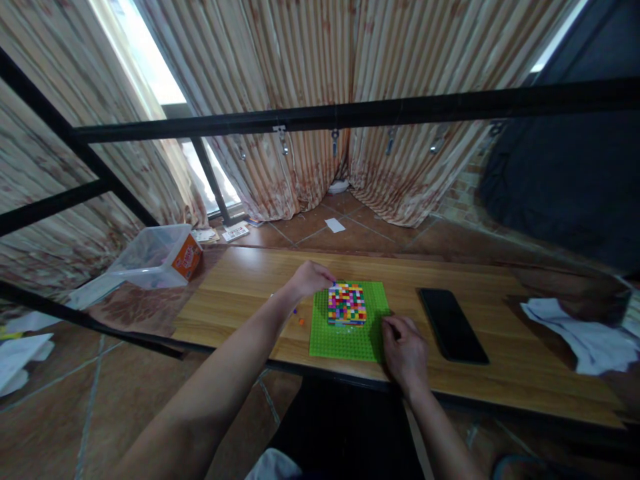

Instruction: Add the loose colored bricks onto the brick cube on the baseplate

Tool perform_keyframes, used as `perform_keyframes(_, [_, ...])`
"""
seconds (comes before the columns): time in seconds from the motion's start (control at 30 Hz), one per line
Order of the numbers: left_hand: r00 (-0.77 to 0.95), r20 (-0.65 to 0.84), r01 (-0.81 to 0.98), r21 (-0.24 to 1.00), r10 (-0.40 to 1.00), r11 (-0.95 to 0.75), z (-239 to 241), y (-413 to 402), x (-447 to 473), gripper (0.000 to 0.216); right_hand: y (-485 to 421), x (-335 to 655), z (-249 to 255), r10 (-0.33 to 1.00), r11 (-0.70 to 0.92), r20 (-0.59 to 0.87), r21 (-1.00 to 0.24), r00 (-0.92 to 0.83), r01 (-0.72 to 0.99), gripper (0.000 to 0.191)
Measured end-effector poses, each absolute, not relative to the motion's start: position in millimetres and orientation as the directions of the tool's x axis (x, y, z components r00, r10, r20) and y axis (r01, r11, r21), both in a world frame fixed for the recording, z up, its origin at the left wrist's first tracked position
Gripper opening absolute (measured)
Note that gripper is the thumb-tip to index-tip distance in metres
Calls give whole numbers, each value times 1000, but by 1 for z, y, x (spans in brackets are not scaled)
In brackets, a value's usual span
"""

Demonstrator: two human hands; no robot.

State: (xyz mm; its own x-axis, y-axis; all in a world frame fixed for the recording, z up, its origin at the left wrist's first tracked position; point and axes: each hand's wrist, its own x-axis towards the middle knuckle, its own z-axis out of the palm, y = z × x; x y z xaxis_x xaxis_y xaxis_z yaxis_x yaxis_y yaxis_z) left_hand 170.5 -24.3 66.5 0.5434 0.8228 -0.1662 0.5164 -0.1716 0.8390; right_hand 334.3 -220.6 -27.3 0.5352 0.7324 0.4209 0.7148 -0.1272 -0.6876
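A square block of many-coloured toy bricks point(347, 305) stands on a bright green studded baseplate point(325, 343) on the wooden table. My left hand point(311, 277) reaches to the block's far left corner, thumb and fingers pinched on a small blue-purple brick point(333, 284). My right hand point(406, 350) rests with curled fingers at the baseplate's right edge, fingertips touching it or very close. Whether anything is inside those fingers is hidden. Left of the baseplate lie a loose orange brick point(301, 321) and a tiny purple one point(295, 311).
A black phone point(453, 326) lies right of my right hand. Farther right is crumpled white paper point(583, 333). A clear plastic bin point(155, 257) with an orange label stands beyond the table's left end. A black metal rail point(350, 115) crosses in front of the curtains point(300, 60).
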Motion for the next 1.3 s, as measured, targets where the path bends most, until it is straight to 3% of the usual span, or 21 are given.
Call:
perform_keyframes(0.3, [508, -228, 492, 868, 831, -63, 68, -28, 171, 9, -221, 335, -28, 738, -133, 410, -690, 535, 712, 31])
perform_keyframes(0.47, [502, -207, 531, 840, 840, -110, 66, -28, 172, 13, -221, 336, -29, 743, -125, 416, -683, 524, 719, 33])
perform_keyframes(0.63, [580, -58, 455, 851, 813, -264, 62, -30, 161, 14, -222, 336, -27, 745, -135, 414, -675, 524, 725, 38])
perform_keyframes(0.77, [436, 73, 431, 858, 897, -280, 56, -25, 126, 22, -223, 336, -28, 746, -143, 412, -668, 523, 730, 41])
perform_keyframes(0.87, [312, 92, 562, 784, 946, -262, 47, -23, 88, 24, -224, 338, -30, 753, -136, 412, -666, 513, 734, 41])
perform_keyframes(1.03, [280, 78, 761, 589, 957, -271, 25, -40, 44, 26, -224, 339, -33, 749, -150, 420, -645, 512, 749, 39])
perform_keyframes(1.3, [480, 178, 763, 397, 859, -509, 25, -66, 60, 25, -225, 340, -32, 749, -151, 424, -639, 509, 754, 39])
